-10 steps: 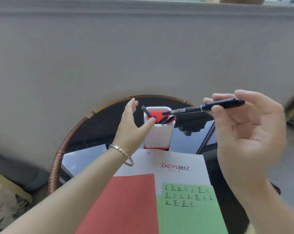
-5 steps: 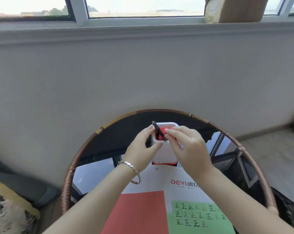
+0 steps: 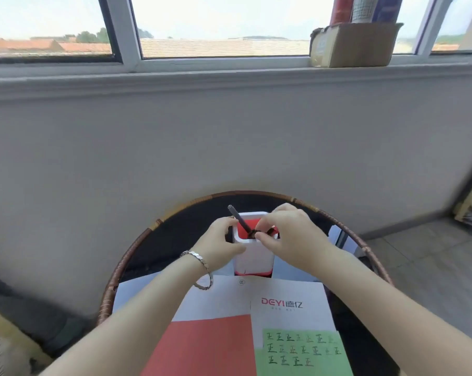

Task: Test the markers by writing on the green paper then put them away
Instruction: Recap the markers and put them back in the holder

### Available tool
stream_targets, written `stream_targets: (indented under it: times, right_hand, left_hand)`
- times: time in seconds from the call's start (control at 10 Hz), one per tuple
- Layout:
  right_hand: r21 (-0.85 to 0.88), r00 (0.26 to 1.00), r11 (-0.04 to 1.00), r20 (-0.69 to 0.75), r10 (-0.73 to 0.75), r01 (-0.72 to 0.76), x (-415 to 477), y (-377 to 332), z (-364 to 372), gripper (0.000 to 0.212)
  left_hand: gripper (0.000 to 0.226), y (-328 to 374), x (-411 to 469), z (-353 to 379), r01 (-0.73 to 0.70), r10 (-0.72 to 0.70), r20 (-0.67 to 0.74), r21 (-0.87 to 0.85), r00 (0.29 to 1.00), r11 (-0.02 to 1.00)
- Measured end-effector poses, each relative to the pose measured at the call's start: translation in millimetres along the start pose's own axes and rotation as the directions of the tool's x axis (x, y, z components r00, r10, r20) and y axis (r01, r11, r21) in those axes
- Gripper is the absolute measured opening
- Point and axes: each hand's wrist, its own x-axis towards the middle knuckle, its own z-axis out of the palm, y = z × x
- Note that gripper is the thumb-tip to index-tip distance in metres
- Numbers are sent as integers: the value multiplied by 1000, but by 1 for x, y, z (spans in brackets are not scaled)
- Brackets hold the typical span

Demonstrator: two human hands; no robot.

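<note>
A white pen holder (image 3: 253, 256) with a red inside stands at the back of the round table. My left hand (image 3: 218, 245) grips its left side. My right hand (image 3: 289, 237) is over its mouth, fingertips pinching the top of a dark marker among several markers inside. One black marker (image 3: 238, 219) sticks out of the holder, leaning up to the left. The green paper (image 3: 302, 354), with rows of written characters, lies at the near right of the table.
A red sheet (image 3: 205, 348) and a white sheet printed DEYI (image 3: 283, 302) lie under and beside the green paper. The table has a woven rattan rim (image 3: 115, 278). A grey wall rises right behind. A cardboard box (image 3: 354, 44) sits on the window sill.
My right hand brought the black marker from up at the right down into the holder. My left hand closed on the holder's side. The camera tilted up toward the window.
</note>
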Motion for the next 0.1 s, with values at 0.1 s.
stream_targets:
  times: [0.1]
  right_hand:
    - [12, 972, 999, 231, 33, -37, 5, -9, -35, 19]
  left_hand:
    - [49, 17, 1, -24, 66, -64, -28, 80, 998, 995]
